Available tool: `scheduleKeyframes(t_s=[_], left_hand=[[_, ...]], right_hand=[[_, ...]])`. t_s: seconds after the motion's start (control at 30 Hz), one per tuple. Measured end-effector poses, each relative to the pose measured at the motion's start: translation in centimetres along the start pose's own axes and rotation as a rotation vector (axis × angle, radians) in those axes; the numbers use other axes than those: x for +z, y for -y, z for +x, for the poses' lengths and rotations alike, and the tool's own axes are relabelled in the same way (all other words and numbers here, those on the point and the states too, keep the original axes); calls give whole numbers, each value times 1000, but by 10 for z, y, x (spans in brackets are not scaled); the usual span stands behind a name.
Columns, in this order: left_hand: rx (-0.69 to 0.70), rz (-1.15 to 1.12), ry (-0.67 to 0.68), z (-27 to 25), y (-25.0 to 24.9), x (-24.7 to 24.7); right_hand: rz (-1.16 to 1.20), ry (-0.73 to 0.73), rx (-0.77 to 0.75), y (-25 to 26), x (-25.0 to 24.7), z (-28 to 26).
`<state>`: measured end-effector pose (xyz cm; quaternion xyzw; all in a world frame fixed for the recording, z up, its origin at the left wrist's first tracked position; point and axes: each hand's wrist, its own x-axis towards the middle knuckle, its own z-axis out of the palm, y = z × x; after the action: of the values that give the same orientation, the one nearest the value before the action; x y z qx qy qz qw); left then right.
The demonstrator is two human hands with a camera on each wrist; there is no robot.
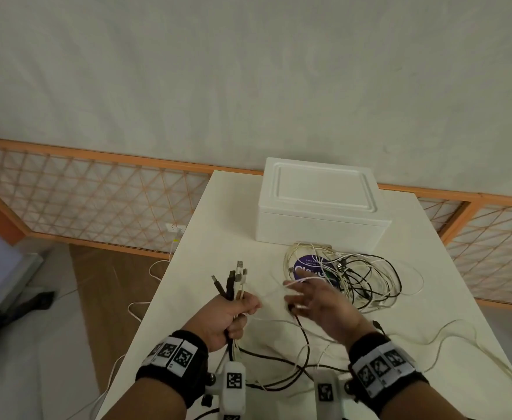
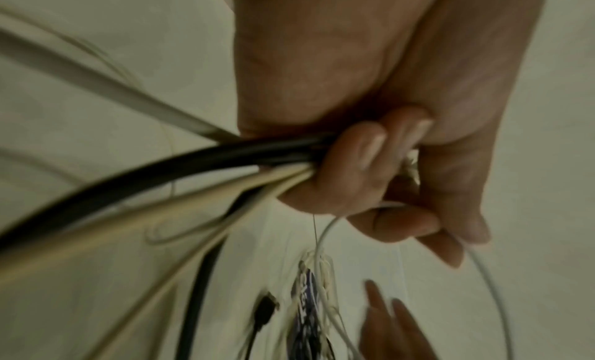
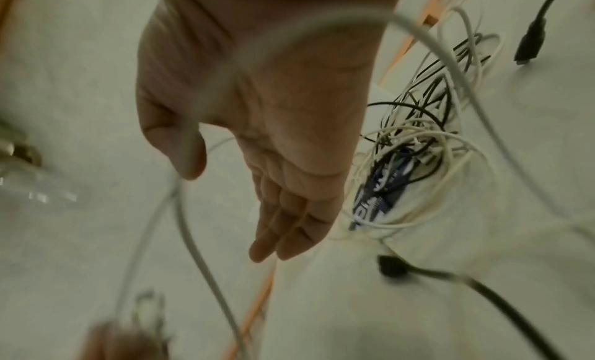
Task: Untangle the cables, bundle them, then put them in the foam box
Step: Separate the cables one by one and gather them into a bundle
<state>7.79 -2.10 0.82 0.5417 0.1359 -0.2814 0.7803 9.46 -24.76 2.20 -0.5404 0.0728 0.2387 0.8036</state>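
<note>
Left hand (image 1: 232,313) is fisted round a bunch of cable ends (image 1: 233,280), plugs poking up past the knuckles. Right hand (image 1: 318,301) hovers open just beside it — fingers straight, holding nothing. The tangled cables (image 1: 357,277) sit just beyond the right hand on the bench (image 1: 430,268) — closed foam box (image 1: 321,204) further out behind them.

The left hand (image 2: 370,126) grips a bunch of black and pale cables (image 2: 199,167) above the table (image 2: 96,73).

dim, soft indoor light; faint shadows; wrist views motion-blurred, greenish; head view bowed at edges.
</note>
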Motion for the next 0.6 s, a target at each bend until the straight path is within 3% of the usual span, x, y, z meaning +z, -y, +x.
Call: scheduleKeyframes(t_s=[0.1, 0.23, 0.33, 0.43, 0.5, 0.6], left_hand=[[-88, 208, -58, 1, 9, -4], [-203, 335, -64, 4, 23, 3], [-213, 147, -16, 4, 10, 12], [-170, -109, 52, 2, -11, 18], [-142, -77, 83, 1, -19, 16], [-119, -127, 57, 4, -20, 9]], right_hand=[[63, -85, -98, 33, 9, 3], [-119, -136, -129, 51, 44, -3], [-659, 44, -50, 31, 63, -7], [-1415, 501, 86, -8, 70, -8], [-1568, 578, 171, -22, 72, -11], [-1501, 533, 145, -15, 73, -16]])
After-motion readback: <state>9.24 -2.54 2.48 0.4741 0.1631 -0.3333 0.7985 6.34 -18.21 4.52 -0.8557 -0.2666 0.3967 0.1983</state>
